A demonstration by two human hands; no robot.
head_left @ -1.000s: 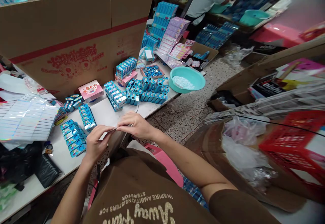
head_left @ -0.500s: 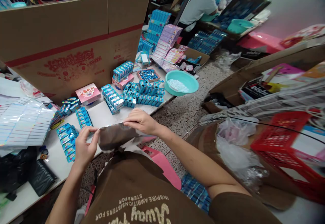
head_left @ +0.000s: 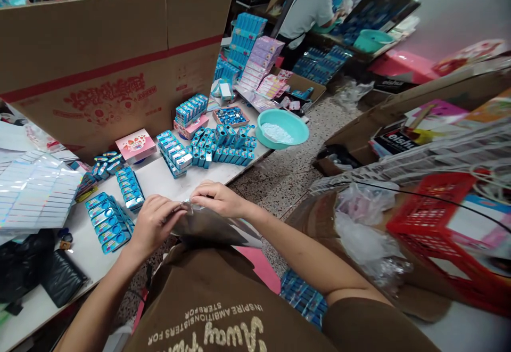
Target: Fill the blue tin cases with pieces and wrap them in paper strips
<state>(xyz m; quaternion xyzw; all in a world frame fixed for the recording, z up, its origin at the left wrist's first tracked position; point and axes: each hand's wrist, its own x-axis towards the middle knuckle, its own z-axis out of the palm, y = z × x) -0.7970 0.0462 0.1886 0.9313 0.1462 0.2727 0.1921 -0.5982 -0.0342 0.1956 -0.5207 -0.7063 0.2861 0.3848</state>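
A clear plastic bag (head_left: 211,227) hangs in front of my shirt, its upper edge pinched between both hands. My left hand (head_left: 156,225) is closed on the edge at the left. Close beside it, my right hand (head_left: 217,198) grips the same edge with its fingers curled. The bag looks flat, and I cannot make out anything inside. Just beyond my left hand stand rows of small blue boxes (head_left: 106,221) on the white table (head_left: 157,180). Farther along are more blue boxes (head_left: 173,152) and a pink box (head_left: 136,145).
A tall cardboard sheet (head_left: 120,70) stands along the table's back. A turquoise basin (head_left: 282,141) with white pieces sits at the table's right end. Right of me are a red crate (head_left: 423,208) and loose plastic bags (head_left: 371,240). A co-worker (head_left: 309,14) sits farther back.
My hands have come closer together, the left moving right. The edge between them is now gathered, and the bag's body reaches farther to the right. The view has shifted slightly.
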